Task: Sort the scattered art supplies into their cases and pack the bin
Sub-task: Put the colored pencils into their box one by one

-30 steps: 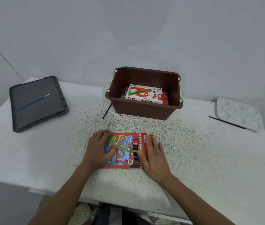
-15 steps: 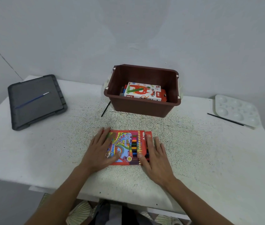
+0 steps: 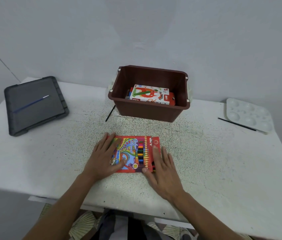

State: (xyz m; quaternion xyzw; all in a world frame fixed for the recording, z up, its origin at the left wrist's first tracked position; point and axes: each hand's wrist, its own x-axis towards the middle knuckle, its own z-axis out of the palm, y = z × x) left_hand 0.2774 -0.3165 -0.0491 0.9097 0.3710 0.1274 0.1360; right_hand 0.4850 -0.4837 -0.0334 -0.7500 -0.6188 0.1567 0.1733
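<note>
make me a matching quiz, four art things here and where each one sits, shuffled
1 blue-handled paintbrush
2 white cardboard oil pastels box
3 red cardboard colour pencil box
4 white plastic paint palette

A far right of the white speckled table
B inside the brown plastic bin
C on the dark grey flat case
D under the left hand and right hand

Pairs: 1-C, 2-B, 3-D, 4-A

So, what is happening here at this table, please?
A person rests both hands flat on a colour pencil box lying on the white table, left hand on its left part, right hand at its right end. Behind it, the brown bin holds an oil pastels box. Not packed yet: a blue brush on the grey case, a black brush beside the bin, a second black brush by the white palette.
</note>
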